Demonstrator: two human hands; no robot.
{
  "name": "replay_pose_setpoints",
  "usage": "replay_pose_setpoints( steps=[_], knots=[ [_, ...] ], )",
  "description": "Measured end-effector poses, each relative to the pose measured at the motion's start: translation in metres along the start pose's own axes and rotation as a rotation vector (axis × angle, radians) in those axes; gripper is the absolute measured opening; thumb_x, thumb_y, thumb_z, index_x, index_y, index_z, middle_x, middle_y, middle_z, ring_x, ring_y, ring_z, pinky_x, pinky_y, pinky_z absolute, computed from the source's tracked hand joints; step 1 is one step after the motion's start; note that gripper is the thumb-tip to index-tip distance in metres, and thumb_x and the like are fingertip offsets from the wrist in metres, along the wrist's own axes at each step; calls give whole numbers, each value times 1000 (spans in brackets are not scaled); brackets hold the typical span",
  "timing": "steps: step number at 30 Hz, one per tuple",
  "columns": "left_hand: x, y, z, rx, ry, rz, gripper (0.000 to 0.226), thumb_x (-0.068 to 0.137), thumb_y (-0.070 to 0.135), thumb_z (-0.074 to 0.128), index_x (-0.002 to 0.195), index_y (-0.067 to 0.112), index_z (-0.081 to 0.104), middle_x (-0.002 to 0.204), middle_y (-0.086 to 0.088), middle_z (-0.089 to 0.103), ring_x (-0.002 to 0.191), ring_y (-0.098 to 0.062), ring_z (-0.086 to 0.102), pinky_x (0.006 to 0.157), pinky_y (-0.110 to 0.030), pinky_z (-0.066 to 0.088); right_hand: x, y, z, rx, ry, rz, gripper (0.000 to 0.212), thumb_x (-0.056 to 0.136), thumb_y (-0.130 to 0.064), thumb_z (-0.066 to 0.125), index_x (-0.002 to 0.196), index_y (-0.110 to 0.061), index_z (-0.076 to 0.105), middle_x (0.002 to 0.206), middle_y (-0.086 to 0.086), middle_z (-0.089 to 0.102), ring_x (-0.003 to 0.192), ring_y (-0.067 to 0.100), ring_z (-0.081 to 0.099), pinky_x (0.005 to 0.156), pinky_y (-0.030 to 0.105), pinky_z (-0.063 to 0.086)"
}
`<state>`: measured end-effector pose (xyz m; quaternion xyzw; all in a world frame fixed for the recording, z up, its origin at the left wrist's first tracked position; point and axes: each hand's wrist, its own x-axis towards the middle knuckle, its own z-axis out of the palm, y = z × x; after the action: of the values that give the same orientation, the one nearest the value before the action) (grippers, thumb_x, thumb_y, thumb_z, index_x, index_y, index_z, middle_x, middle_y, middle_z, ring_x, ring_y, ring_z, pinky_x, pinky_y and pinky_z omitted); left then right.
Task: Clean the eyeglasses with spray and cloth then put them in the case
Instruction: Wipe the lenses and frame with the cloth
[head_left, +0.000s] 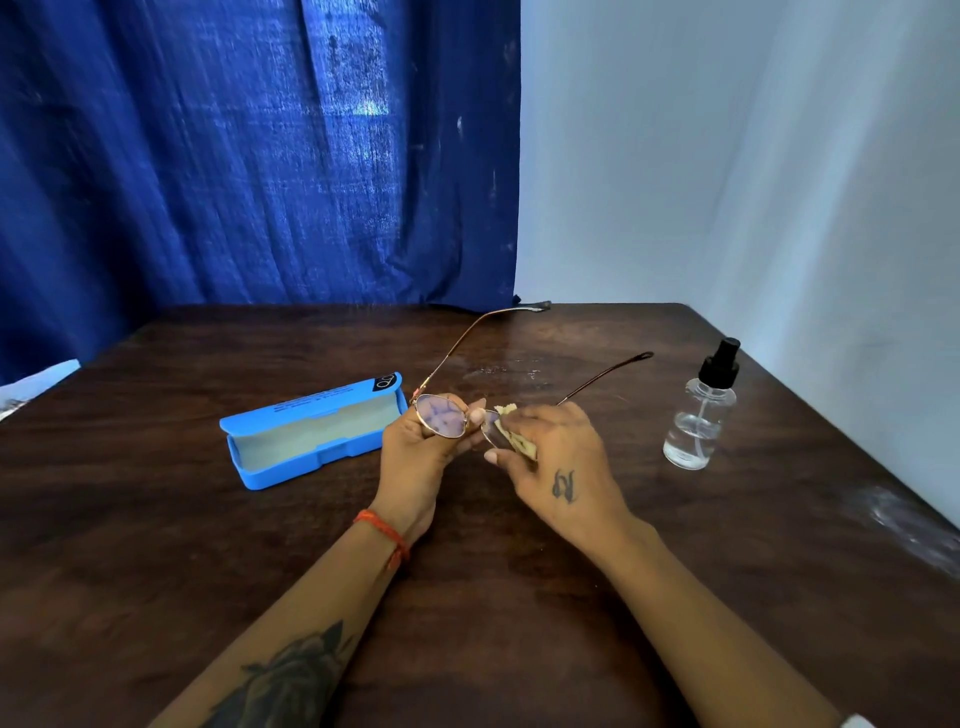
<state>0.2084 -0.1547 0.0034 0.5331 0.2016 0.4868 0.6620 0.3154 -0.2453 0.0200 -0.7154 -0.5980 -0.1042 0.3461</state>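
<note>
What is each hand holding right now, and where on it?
Left hand grips the eyeglasses around one lens rim. Right hand pinches a folded cloth against the other lens.

Dark wooden tabletop (467, 597)

An open blue case (311, 434) (lid tipped back) lies left of centre; a clear spray bottle (701, 410) stands upright well to its right.

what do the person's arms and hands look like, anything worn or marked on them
Both forearms are bare, with no sleeves in view. The left hand has a red-orange thread band at the wrist, and a large dark tattoo covers the left forearm. The right hand carries a small dark tattoo on its back. No rings or watch can be seen.
</note>
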Motion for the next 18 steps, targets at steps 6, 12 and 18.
replay_pose_setpoints(
  steps=[6, 12, 18],
  knots=[
    [1, -2, -2, 44, 16, 2, 5, 83, -2, 58, 89, -2, 58, 88, -11, 65, 86, -14, 68, 70, -24, 57, -2, -2, 1, 129, -3, -64, 33, 69, -7, 77, 100, -13, 72, 102, 2, 72, 93, 21, 58, 81, 20, 38],
    [0, 3, -1, -34, 14, 4, 10, 75, 5, 64, 74, 15, 63, 70, 3, 74, 71, -9, 70, 61, -19, 55, 1, 4, -7, 193, -42, -81, 26, 65, 4, 75, 84, -13, 76, 88, 0, 75, 83, 14, 59, 75, 16, 42],
    [0, 3, -3, -53, 43, -6, 12, 79, 0, 61, 77, 12, 61, 73, 0, 74, 79, -13, 70, 63, -20, 55, 1, 8, -14, -24, -19, -106, 31, 65, 8, 66, 82, -15, 77, 85, -1, 76, 81, 20, 63, 75, 26, 51]
  ],
)
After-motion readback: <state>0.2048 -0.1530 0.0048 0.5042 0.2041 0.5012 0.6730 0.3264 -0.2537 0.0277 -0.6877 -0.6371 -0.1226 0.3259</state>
